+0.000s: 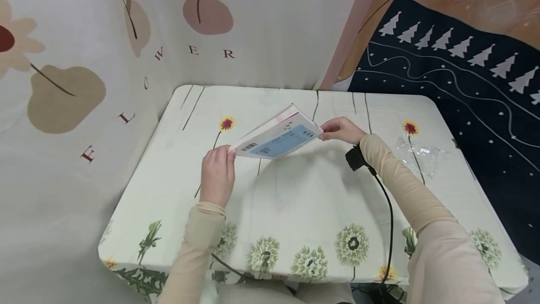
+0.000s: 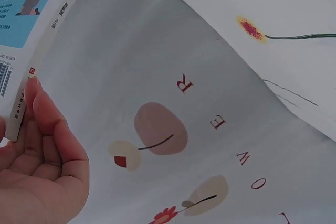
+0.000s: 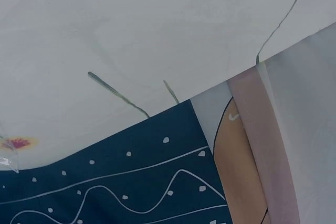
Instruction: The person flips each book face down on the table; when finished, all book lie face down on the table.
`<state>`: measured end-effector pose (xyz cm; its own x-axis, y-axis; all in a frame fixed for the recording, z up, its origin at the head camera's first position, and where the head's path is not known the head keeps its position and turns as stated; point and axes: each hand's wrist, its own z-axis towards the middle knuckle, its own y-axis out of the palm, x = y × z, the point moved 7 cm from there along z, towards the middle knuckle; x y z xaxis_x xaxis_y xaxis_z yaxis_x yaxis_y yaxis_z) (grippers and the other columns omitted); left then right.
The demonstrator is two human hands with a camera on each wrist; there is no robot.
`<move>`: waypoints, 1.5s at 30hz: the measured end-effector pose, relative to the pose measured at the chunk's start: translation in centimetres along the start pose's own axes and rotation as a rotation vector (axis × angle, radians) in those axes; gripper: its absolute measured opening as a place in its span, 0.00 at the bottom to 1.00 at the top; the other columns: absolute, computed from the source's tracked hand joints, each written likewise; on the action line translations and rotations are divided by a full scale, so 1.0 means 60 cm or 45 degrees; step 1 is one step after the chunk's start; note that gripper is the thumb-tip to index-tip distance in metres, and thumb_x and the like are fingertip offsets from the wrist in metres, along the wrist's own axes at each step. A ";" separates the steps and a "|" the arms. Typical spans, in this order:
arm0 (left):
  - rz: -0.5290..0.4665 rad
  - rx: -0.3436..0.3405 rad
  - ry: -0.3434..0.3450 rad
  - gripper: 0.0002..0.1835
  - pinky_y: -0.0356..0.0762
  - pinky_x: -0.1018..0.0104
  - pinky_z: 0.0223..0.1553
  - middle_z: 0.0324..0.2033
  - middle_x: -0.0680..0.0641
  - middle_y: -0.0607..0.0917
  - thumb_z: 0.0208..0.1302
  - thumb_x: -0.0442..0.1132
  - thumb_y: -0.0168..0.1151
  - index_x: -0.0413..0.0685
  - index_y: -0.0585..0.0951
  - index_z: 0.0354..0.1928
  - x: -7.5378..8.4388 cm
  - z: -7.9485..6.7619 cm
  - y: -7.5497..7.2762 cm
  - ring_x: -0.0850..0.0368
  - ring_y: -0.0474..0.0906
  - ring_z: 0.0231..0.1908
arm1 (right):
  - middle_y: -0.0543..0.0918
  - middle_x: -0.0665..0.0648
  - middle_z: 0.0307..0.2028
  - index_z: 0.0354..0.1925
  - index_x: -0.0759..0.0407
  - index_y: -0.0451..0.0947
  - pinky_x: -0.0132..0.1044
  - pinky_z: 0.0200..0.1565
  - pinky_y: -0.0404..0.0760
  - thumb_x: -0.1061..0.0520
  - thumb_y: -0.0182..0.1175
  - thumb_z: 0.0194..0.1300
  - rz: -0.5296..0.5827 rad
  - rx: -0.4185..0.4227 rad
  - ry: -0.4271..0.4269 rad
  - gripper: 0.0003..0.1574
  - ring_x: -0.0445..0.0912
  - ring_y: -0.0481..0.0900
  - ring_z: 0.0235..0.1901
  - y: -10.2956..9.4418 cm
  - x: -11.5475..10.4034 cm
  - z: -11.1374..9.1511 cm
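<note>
A thin book (image 1: 276, 137) with a white and light-blue cover is held tilted above the table, its barcode side facing me. My left hand (image 1: 217, 175) pinches its lower left corner. The right hand (image 1: 342, 130) pinches the corner at the opposite end. In the left wrist view, the book's white spine (image 2: 44, 51) bears small printed characters, and the left hand (image 2: 47, 156) has its fingers curled at the lower end. The right wrist view shows neither the right hand nor the book.
A flower-print cloth covers the table (image 1: 295, 210). Crumpled clear plastic (image 1: 423, 158) lies at the right. A black cable (image 1: 390, 229) runs down from the right wrist camera (image 1: 355, 157). Printed curtains (image 1: 270, 18) stand behind and to the left.
</note>
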<state>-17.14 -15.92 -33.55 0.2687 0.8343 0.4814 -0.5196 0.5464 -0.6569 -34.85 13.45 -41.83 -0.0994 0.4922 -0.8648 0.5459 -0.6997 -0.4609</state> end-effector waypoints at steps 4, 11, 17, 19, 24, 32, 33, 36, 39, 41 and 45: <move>-0.004 -0.014 -0.028 0.14 0.70 0.53 0.41 0.27 0.40 0.80 0.67 0.42 0.49 0.35 0.74 0.35 -0.009 0.013 0.002 0.44 0.74 0.32 | 0.81 0.66 0.44 0.49 0.68 0.75 0.47 0.50 0.77 0.59 0.61 0.58 0.005 -0.039 -0.004 0.21 0.42 0.81 0.36 0.002 0.003 0.000; 0.002 -0.068 -0.079 0.17 0.70 0.54 0.44 0.27 0.41 0.80 0.69 0.46 0.46 0.36 0.74 0.36 -0.019 0.043 0.008 0.46 0.73 0.32 | 0.83 0.64 0.41 0.48 0.69 0.76 0.44 0.48 0.78 0.60 0.60 0.59 0.032 -0.039 -0.016 0.19 0.45 0.82 0.35 -0.003 0.008 -0.003; 0.031 -0.100 -0.114 0.19 0.70 0.55 0.42 0.26 0.42 0.79 0.69 0.49 0.45 0.37 0.73 0.34 -0.030 0.067 0.013 0.47 0.71 0.30 | 0.83 0.62 0.40 0.48 0.68 0.76 0.43 0.47 0.79 0.59 0.60 0.59 0.009 -0.037 0.020 0.19 0.49 0.82 0.35 -0.007 0.005 -0.007; 0.044 -0.121 -0.131 0.19 0.69 0.55 0.42 0.25 0.42 0.78 0.68 0.49 0.45 0.38 0.73 0.34 -0.036 0.075 0.018 0.47 0.70 0.29 | 0.83 0.63 0.40 0.48 0.68 0.76 0.44 0.46 0.79 0.59 0.59 0.60 -0.007 -0.037 0.033 0.19 0.49 0.82 0.35 -0.008 0.005 -0.006; 0.051 -0.145 -0.158 0.21 0.67 0.56 0.39 0.22 0.43 0.75 0.68 0.50 0.44 0.37 0.74 0.34 -0.054 0.102 0.029 0.48 0.67 0.27 | 0.83 0.62 0.39 0.48 0.69 0.76 0.46 0.46 0.80 0.59 0.59 0.60 0.013 -0.029 0.045 0.19 0.45 0.82 0.33 -0.011 0.017 0.002; 0.044 -0.203 -0.230 0.22 0.66 0.58 0.36 0.24 0.42 0.76 0.68 0.51 0.44 0.38 0.75 0.34 -0.091 0.140 0.051 0.49 0.68 0.28 | 0.84 0.62 0.38 0.48 0.71 0.75 0.49 0.45 0.79 0.60 0.59 0.59 0.053 -0.046 0.035 0.20 0.45 0.83 0.32 -0.006 0.012 0.005; 0.044 -0.219 -0.246 0.22 0.67 0.58 0.36 0.25 0.42 0.77 0.68 0.52 0.44 0.38 0.74 0.35 -0.096 0.144 0.054 0.49 0.68 0.29 | 0.84 0.62 0.38 0.48 0.71 0.75 0.50 0.45 0.79 0.60 0.59 0.59 0.057 -0.053 0.031 0.20 0.45 0.83 0.32 -0.005 0.012 0.005; 0.047 -0.269 -0.288 0.21 0.68 0.60 0.35 0.27 0.42 0.77 0.68 0.52 0.44 0.39 0.74 0.36 -0.109 0.156 0.069 0.50 0.69 0.30 | 0.83 0.63 0.38 0.47 0.71 0.75 0.50 0.45 0.79 0.60 0.59 0.60 0.056 -0.065 0.027 0.19 0.43 0.83 0.31 -0.003 0.013 0.006; 0.045 -0.314 -0.325 0.21 0.69 0.60 0.35 0.28 0.42 0.77 0.68 0.52 0.44 0.39 0.74 0.37 -0.121 0.166 0.087 0.50 0.71 0.31 | 0.83 0.65 0.38 0.47 0.71 0.75 0.49 0.45 0.80 0.60 0.59 0.60 0.053 -0.069 0.040 0.19 0.43 0.83 0.31 -0.002 0.018 0.007; 0.043 -0.344 -0.353 0.21 0.70 0.60 0.35 0.29 0.42 0.78 0.68 0.52 0.44 0.39 0.75 0.38 -0.133 0.172 0.101 0.50 0.71 0.31 | 0.83 0.64 0.38 0.47 0.70 0.76 0.46 0.44 0.81 0.59 0.59 0.60 0.047 -0.061 0.054 0.19 0.44 0.83 0.31 -0.001 0.023 0.007; 0.048 -0.432 -0.417 0.23 0.70 0.61 0.33 0.30 0.42 0.77 0.69 0.52 0.41 0.38 0.75 0.39 -0.159 0.180 0.134 0.50 0.72 0.31 | 0.83 0.65 0.38 0.46 0.70 0.76 0.45 0.43 0.81 0.58 0.59 0.60 0.020 -0.055 0.063 0.20 0.46 0.82 0.32 0.007 0.032 0.006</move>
<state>-32.64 -20.26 -37.15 -0.0434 0.8167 0.5755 -0.2152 0.5549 -0.8036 -35.11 13.89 -43.74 -0.0496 0.5071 -0.8604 0.5827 -0.6850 -0.4373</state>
